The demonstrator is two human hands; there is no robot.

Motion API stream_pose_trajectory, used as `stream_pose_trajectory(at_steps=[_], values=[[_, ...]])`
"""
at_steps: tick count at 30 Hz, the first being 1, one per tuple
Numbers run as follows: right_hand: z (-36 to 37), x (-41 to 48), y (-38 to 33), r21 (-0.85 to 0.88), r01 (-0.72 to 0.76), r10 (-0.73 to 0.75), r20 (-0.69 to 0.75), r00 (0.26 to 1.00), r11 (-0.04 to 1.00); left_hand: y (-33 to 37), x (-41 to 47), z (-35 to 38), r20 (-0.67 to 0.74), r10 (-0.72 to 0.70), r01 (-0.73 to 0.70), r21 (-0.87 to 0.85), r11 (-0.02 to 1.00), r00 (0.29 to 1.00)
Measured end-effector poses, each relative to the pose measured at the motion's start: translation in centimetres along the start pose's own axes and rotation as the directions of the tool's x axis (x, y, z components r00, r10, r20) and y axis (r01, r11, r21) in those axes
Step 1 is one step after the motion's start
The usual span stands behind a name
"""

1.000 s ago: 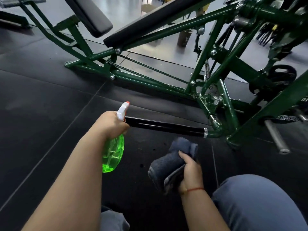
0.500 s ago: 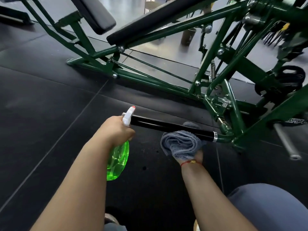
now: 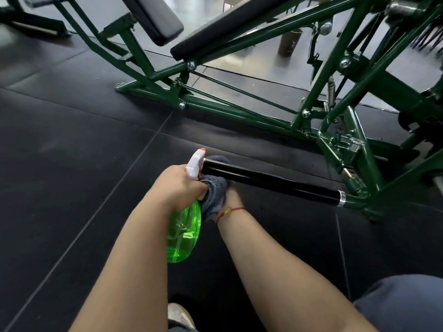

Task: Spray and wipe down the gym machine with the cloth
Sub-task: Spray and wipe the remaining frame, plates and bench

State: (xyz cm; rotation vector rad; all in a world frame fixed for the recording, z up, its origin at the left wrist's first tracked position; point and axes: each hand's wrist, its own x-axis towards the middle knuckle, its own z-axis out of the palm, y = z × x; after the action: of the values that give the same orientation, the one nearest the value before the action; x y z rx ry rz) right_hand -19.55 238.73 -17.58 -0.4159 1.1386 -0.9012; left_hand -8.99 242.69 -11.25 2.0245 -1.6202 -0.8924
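The green-framed gym machine [image 3: 239,111] stands on the black floor, with a glossy black handle bar [image 3: 268,179] sticking out toward me. My left hand [image 3: 178,188] grips a green spray bottle [image 3: 183,233] with a white trigger head. The grey cloth [image 3: 214,195] is wrapped round the bar's free left end, just behind the bottle's head. My right hand [image 3: 232,196] holds that cloth against the bar and is mostly hidden by cloth and bar; a red string circles its wrist.
Black rubber floor tiles [image 3: 72,144] spread out to the left. Black pads [image 3: 155,17] sit on the frame at the top. My knee in grey trousers [image 3: 402,305] is at the lower right, and a shoe [image 3: 178,317] shows at the bottom edge.
My right hand lifted the cloth onto the bar near its collar, then slid it left along the bar to the free end. The left hand stayed by the bar's end with the bottle.
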Motion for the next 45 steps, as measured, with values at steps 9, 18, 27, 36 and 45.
stream_pose_trajectory(at_steps=[9, 18, 27, 36, 45], values=[[0.5, 1.5, 3.3, -0.235, -0.236, 0.234, -0.037, 0.972, 0.943, -0.9, -1.8, -2.3, -0.094, -0.081, 0.074, -0.076, 0.994, 0.992], [-4.6, -1.8, 1.2, -0.157, -0.218, 0.209, -0.074, 0.975, 0.963, 1.1, -2.5, -2.8, -0.115, 0.080, -0.090, -0.079, 0.993, 0.990], [-10.8, -11.0, -8.8, -0.432, 0.231, -0.299, -0.096, 0.949, 0.872, 2.1, -1.9, -0.1, -0.070, 0.024, -0.031, -0.109, 0.994, 0.997], [-12.6, -5.6, -19.6, -0.994, 0.047, -0.481, 0.088, 0.872, -0.097, 2.5, 0.6, 2.2, -0.208, -0.266, 0.197, -0.302, 0.933, 0.941], [-8.9, 0.6, -17.9, -0.952, -0.026, -0.008, -0.025, 1.000, -0.304, 1.9, 1.2, 2.7, -0.108, -0.307, 0.250, -0.365, 0.897, 0.945]])
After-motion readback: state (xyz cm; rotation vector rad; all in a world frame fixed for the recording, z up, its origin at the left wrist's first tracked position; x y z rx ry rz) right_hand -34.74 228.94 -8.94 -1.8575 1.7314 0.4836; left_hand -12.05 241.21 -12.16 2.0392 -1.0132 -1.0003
